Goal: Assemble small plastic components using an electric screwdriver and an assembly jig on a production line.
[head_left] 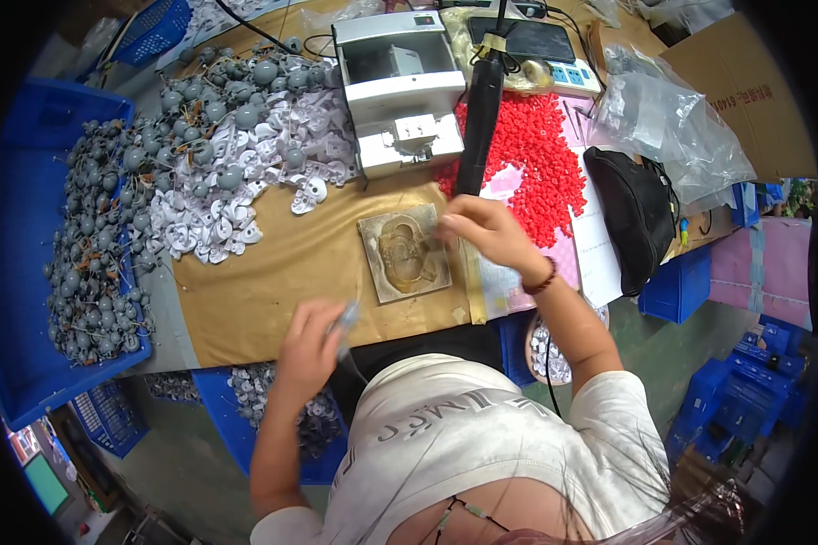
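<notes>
The right hand (482, 232) pinched a small pale piece at the upper right corner of the jig (405, 253), a square worn block at the frame's centre. The left hand (311, 343), lower and left of the jig and apart from it, gripped a blurred grey part (345, 320). Red caps (532, 159) lay above the right hand, white and grey parts (236, 145) at upper left, a white machine (398, 91) above the jig

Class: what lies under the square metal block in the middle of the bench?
The metal block rests on a brown paper sheet covering the bench. Whatever lies beneath that sheet is hidden.
</notes>
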Tool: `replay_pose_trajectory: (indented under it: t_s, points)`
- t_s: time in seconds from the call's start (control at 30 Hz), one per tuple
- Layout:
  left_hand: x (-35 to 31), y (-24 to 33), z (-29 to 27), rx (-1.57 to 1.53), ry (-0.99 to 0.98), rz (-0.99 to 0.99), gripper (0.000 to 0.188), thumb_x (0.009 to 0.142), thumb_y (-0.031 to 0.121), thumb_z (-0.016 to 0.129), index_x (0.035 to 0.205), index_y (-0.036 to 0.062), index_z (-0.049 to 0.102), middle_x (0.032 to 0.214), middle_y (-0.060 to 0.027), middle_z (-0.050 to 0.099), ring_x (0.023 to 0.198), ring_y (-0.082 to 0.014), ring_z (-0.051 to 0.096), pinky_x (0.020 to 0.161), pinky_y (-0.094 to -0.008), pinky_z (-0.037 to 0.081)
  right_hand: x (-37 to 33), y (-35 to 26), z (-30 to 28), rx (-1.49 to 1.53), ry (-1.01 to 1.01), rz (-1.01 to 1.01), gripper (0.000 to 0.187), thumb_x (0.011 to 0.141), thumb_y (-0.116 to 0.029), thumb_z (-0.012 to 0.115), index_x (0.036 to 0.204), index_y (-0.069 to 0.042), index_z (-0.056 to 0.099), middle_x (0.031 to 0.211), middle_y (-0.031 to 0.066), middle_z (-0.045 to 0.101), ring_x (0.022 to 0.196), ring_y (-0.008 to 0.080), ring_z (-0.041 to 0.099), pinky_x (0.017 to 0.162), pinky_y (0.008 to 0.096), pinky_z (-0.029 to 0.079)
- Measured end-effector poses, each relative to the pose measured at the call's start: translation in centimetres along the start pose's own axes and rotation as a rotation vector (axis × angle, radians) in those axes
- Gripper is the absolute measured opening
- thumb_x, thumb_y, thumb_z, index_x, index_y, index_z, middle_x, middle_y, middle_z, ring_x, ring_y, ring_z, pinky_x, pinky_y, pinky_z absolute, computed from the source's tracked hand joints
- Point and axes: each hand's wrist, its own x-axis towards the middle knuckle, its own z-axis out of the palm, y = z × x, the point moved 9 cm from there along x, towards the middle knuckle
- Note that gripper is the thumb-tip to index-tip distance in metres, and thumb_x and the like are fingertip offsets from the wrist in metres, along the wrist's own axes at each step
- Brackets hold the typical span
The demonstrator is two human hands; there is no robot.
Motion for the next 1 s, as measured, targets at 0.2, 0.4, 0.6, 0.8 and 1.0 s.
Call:
replay_pose_trajectory:
  t_s: [0.2, 0.4, 0.6, 0.8, 1.0]
  points:
    - [-12.4, -7.2, 1.3, -0.137, -0.754, -0.523, 0.043, 0.083, 0.015, 0.076, 0.122, 0.0002, 0.063, 0.121, -0.0189, 0.065, 0.112, -0.0368, 0.062, 0.095, -0.041, 0.05, -3.0, -1.4, -7.7, -1.217, 0.354, -0.269, 0.016, 0.08, 0.001, 0.067, 0.094, -0.005, 0.071, 0.092, 0.0098, 0.066, 0.087, 0.0306, 0.06, 0.078, 0.0397, 0.052]
    - [3.1, -5.7, -3.6, 0.335, 0.115, -0.117, 0.038, 0.087, 0.01, 0.068, 0.123, 0.0017, 0.061, 0.114, -0.021, 0.063, 0.104, -0.04, 0.06, 0.09, -0.0472, 0.049, -1.7, 3.3, -8.8, -1.409, 0.22, -0.239, 0.017, 0.082, -0.001, 0.061, 0.095, -0.005, 0.07, 0.089, 0.0102, 0.064, 0.089, 0.0302, 0.057, 0.082, 0.0382, 0.049]
    - [11.8, -6.7, -3.2, 0.548, 0.381, 0.179, 0.033, 0.084, 0.004, 0.067, 0.116, 0.0049, 0.061, 0.103, -0.0165, 0.06, 0.098, -0.0368, 0.059, 0.083, -0.047, 0.05, -2.0, 1.4, -8.9, -1.01, 0.306, -0.234, 0.018, 0.091, 0.002, 0.058, 0.105, -0.001, 0.069, 0.089, 0.0125, 0.059, 0.088, 0.0281, 0.058, 0.079, 0.0352, 0.048]
    - [6.7, -6.7, -0.1, 0.47, 0.133, 0.132, 0.025, 0.084, 0.0, 0.064, 0.107, 0.0064, 0.061, 0.092, -0.0128, 0.057, 0.093, -0.0342, 0.059, 0.075, -0.0458, 0.051, -2.8, 1.4, -7.2, -0.315, 0.322, -0.104, 0.018, 0.101, -0.007, 0.057, 0.112, 0.0, 0.07, 0.092, 0.0045, 0.062, 0.075, 0.0106, 0.059, 0.069, 0.0253, 0.05]
    - [6.8, -6.7, -0.8, 0.516, 0.05, 0.151, 0.019, 0.083, 0.006, 0.071, 0.101, 0.0073, 0.068, 0.094, -0.0109, 0.06, 0.092, -0.0327, 0.06, 0.076, -0.0432, 0.051, -1.0, 3.1, -0.2, 0.112, 0.123, 0.01, 0.015, 0.098, -0.01, 0.066, 0.108, 0.001, 0.07, 0.094, 0.0013, 0.07, 0.08, 0.0071, 0.064, 0.072, 0.0232, 0.053]
